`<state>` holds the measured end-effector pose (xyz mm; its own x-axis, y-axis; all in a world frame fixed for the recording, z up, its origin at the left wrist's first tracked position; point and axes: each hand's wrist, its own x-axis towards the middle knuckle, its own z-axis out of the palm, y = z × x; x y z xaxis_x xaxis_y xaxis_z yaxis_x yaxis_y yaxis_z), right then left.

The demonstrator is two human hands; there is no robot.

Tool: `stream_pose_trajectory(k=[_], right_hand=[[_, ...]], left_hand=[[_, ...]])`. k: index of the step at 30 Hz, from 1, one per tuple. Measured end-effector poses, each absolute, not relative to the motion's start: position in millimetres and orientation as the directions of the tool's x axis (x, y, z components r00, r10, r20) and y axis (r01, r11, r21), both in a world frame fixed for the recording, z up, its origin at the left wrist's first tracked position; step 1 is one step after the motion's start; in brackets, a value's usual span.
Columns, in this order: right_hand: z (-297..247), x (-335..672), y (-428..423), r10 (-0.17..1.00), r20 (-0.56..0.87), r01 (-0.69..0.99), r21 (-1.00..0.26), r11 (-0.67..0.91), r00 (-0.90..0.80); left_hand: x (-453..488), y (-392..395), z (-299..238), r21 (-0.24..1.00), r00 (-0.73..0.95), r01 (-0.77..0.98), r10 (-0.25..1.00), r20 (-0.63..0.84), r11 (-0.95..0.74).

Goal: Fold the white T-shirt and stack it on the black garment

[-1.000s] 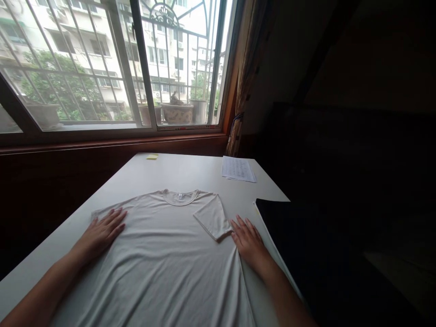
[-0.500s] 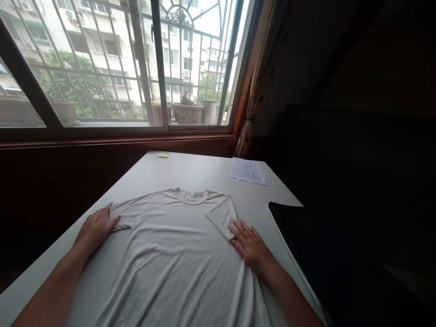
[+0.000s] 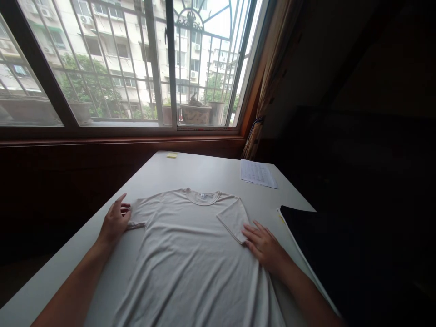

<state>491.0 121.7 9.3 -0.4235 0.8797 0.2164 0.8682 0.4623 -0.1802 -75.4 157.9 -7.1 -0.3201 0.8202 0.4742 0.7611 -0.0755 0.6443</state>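
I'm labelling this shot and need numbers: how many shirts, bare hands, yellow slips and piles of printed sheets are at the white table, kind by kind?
White shirt: 1
Left hand and right hand: 2
Yellow slip: 1
Pile of printed sheets: 1
Total: 5

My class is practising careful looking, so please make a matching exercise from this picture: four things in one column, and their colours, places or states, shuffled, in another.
Column one
1. T-shirt
2. Sticky note
3. Printed sheets
4. Person's right hand

Column two
A. Near the far right corner of the white table
B. Touching the sleeve at the picture's right
C. Yellow
D. Spread out, with creases across its front

Right pairs: 1-D, 2-C, 3-A, 4-B
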Motion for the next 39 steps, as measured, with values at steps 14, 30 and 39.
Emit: stream_pose_trajectory(k=[14, 30, 39], right_hand=[[42.3, 339.7, 132.4, 0.882, 0.166, 0.354, -0.871, 0.341, -0.441], [21.5, 226.5, 205.3, 0.967, 0.163, 0.626, -0.738, 0.252, -0.197], [22.5, 208.1, 230.0, 0.975, 0.115, 0.680, -0.700, 0.217, -0.193]], left_hand=[[16.0, 136.2, 43.9, 0.291, 0.293, 0.733, 0.672, 0.681, -0.615], [-52.9, 127.8, 9.6, 0.483, 0.259, 0.757, 0.880, 0.398, -0.441], [-38.6, 136.7, -3.3, 0.488, 0.202, 0.787, 0.905, 0.374, -0.377]])
